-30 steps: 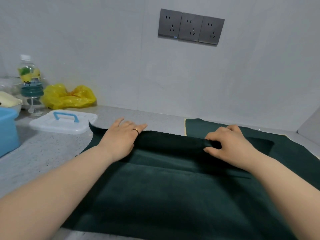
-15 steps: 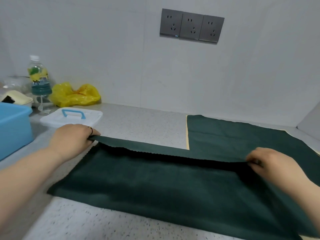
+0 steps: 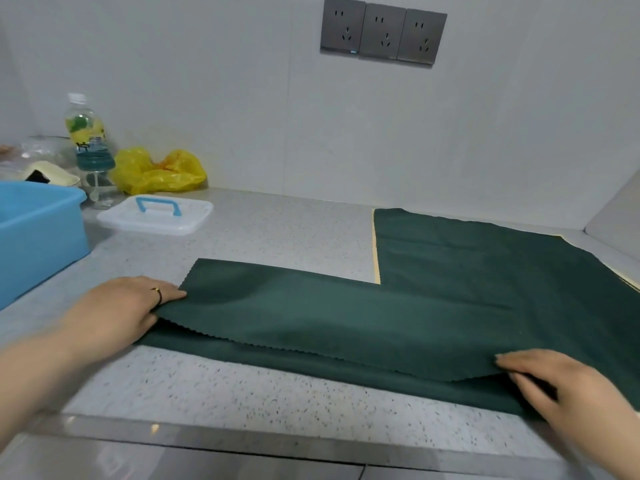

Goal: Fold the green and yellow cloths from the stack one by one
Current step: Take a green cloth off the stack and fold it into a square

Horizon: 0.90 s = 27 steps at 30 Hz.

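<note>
Green cloth [image 3: 346, 313] right in front of me, lying half on the near left corner of the stack [image 3: 485, 251] and running out leftward from it, long axis straight across from one hand to the other. It's doubled over: the top flap's pinked, zigzag edge sits just short of the bottom layer's near edge, so a dark strip of the lower layer shows along the front. That gap is what the next move turns on, I reckon: draw the flap toward me until the two edges meet.

Left hand [image 3: 117, 310] is at the cloth's far end from the stack, pinching the flap's corner, fingers on top. Right hand [image 3: 561, 386] is at the end by the stack, fingers over the flap's near corner and what looks like the thumb tucked beneath (a pinch too, as best I can tell). One hand per end, neither closer to the job.

The fabric is matte, soft, a bit napped, and limp. It sags between my hands and shows shallow ripples, so I'd expect it to drag out of line if one hand pulls ahead.

The stack itself lies flat, green on top, with a yellow cloth [image 3: 374, 251] peeking out as a thin strip along its left edge. Well left of the stack sits a white lid [image 3: 156, 216] with a blue handle, further left a blue tub [image 3: 41, 233], and behind those a crumpled yellow bag [image 3: 159, 171] and a bottle [image 3: 88, 140]. All of it on a speckled grey counter [image 3: 277, 386], hard and smooth.
</note>
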Each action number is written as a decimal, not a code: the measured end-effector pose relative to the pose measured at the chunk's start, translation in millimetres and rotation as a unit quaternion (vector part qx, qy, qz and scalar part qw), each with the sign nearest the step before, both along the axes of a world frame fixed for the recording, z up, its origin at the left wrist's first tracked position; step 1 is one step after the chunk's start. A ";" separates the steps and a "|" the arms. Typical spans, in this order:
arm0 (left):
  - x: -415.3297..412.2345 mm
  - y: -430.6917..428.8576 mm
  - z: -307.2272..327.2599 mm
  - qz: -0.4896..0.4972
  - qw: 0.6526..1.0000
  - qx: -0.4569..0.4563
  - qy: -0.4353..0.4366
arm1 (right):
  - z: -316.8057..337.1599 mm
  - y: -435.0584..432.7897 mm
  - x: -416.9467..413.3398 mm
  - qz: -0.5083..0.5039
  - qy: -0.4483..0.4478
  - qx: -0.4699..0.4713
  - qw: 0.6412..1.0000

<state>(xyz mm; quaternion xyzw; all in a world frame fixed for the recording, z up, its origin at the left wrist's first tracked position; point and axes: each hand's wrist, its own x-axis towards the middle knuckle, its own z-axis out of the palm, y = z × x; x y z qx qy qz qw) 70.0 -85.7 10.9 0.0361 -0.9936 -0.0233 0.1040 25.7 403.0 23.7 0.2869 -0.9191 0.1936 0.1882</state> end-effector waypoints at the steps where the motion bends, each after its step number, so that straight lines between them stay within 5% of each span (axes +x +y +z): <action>1: 2.2 -0.3 -1.9 -0.007 1.000 0.006 0.009 | -5.6 -0.4 3.9 0.004 -0.011 -0.013 1.000; 13: 28.1 -3.9 -11.3 -0.017 0.999 0.037 -0.008 | -34.7 -1.8 25.9 -0.032 0.037 -0.120 0.992; 19: 39.2 22.5 19.5 -0.085 0.975 0.204 0.015 | -38.0 1.4 24.7 -0.032 0.038 -0.133 0.990; 27: -50.0 146.3 22.5 -0.134 0.983 0.092 -0.084 | -37.3 6.3 24.6 -0.027 0.050 -0.093 0.994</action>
